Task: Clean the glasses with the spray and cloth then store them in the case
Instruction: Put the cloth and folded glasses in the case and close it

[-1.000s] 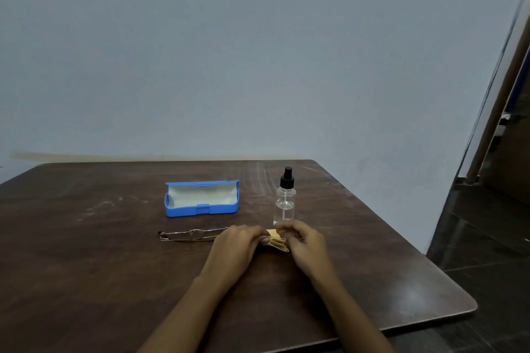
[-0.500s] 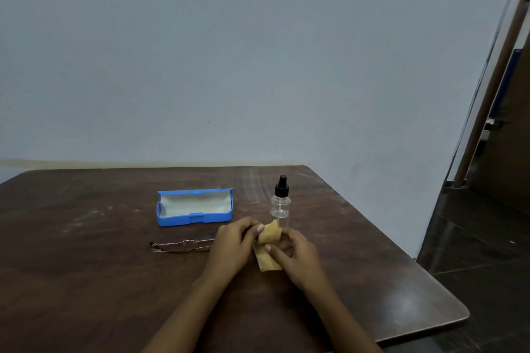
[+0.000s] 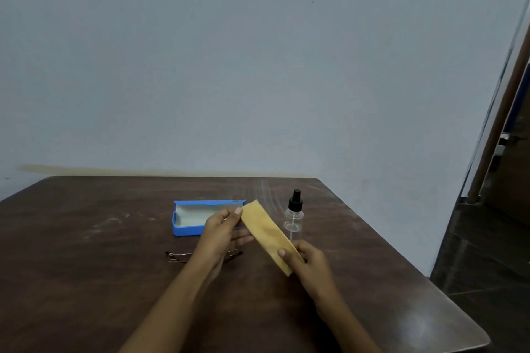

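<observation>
A yellow cloth (image 3: 266, 233) is stretched out as a long strip above the table. My left hand (image 3: 222, 231) pinches its far end and my right hand (image 3: 304, 259) grips its near end. The thin-framed glasses (image 3: 176, 255) lie folded on the table under my left forearm, which hides their middle. The blue case (image 3: 186, 219) lies open behind my left hand, its pale lining showing. A clear spray bottle (image 3: 294, 216) with a black pump top stands upright just right of the cloth.
The dark wooden table (image 3: 86, 281) ends in a rounded front-right edge, with dark floor beyond it. A plain wall runs along the table's far side. A doorway frame (image 3: 499, 129) stands at the right.
The cloth was bunched between both hands low on the table; now it is lifted and pulled open into a long strip, my left hand moving up and away, my right staying nearer.
</observation>
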Tool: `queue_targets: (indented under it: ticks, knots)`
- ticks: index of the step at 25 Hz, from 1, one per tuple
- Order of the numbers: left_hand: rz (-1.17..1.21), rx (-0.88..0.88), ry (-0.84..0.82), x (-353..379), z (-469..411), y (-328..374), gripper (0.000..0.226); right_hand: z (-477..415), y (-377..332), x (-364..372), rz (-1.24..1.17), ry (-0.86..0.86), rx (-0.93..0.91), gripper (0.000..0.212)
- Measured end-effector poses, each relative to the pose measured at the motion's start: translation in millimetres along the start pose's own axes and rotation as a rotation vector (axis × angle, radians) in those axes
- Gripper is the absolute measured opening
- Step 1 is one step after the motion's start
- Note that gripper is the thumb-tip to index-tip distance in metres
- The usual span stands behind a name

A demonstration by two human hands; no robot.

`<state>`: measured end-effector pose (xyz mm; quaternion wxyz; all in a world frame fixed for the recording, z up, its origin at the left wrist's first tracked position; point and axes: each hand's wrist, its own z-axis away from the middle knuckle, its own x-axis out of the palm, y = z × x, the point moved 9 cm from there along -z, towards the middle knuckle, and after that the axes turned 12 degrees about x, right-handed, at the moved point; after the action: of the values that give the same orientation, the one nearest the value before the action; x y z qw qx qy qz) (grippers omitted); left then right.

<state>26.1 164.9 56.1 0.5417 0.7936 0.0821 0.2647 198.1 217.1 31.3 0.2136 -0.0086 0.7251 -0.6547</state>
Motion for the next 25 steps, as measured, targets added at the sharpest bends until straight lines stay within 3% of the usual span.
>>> queue_targets:
  ticks: [6,11,14,19,25]
  knots:
    - [0.062,-0.099,0.157,-43.8,-4.4,9.7,0.019,-7.8,-20.6,29.9,-0.337,-0.153,0.149,0.013]
    - [-0.108,-0.040,0.197,-77.5,-6.2,14.9,0.022,-21.4,-34.4,47.3,-0.328,-0.142,0.139,0.020]
    - [-0.154,-0.003,0.263,-95.0,-10.8,16.7,0.008,-29.0,-35.0,52.9,-0.326,-0.074,0.145,0.014]
    - [-0.397,0.108,0.299,-117.4,-21.6,22.3,0.005,-46.7,-35.2,64.8,-0.249,0.000,0.148,0.005]
    - [-0.682,0.129,0.341,-132.9,-39.5,27.9,0.016,-75.2,-28.4,80.7,-0.230,-0.012,0.214,0.007]
